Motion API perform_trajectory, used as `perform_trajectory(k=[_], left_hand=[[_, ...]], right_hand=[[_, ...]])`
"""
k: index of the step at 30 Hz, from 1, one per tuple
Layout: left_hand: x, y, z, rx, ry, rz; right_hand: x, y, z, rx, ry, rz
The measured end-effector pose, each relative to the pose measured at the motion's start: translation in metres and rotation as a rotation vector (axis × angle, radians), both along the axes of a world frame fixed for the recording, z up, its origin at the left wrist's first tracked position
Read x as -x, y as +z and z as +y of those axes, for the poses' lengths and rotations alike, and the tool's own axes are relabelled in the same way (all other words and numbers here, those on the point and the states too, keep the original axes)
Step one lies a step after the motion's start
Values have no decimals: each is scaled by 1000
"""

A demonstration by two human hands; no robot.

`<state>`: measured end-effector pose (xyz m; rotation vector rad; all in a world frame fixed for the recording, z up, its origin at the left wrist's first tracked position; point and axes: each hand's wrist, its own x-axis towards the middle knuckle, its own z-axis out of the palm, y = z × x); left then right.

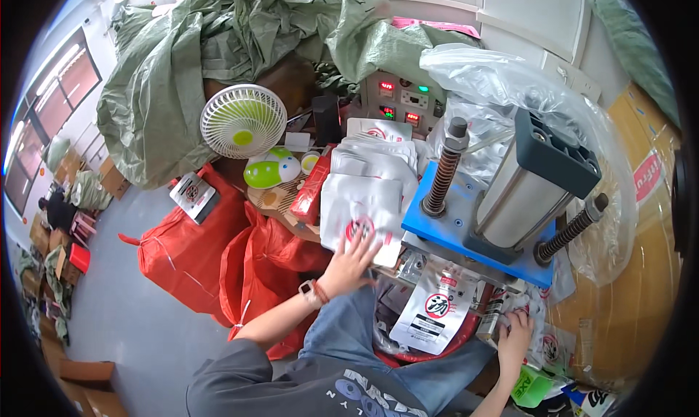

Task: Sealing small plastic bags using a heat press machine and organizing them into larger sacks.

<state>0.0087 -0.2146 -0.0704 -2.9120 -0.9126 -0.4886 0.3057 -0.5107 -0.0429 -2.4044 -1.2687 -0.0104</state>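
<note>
My left hand [349,265] is open, its fingers spread flat on the front of a stack of white printed pouches [362,193]. A single white pouch [433,309] with a round red-and-black mark lies under the blue plate of a pneumatic press [466,220]. Its lower end slopes toward my lap, above a red-rimmed tub [460,340] partly hidden by it. Right of the press, my right hand [515,337] rests on a pile of silvery-white packages [547,344], fingers bent and slightly apart. What lies beneath its fingertips is partly hidden.
Behind the pouches stand a control box [397,100] with lit displays and a green-and-white fan [244,122]. A long red box [314,188] lies beside the stack. Red sacks [193,253] fill the left side. A large carton [619,308] and clear plastic [502,75] bound the right.
</note>
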Motion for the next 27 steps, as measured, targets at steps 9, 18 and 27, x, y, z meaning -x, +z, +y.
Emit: perform_trajectory(k=[9,18,27], left_hand=[[32,44,-46,595,-28,-608],[3,95,-105,297,-531,-615],[-1,96,-106,197,-564,-427]], right_hand=[[65,81,1,-591,-100,120],[121,93,28,-745,642,138],[122,93,13,-493,612,17]])
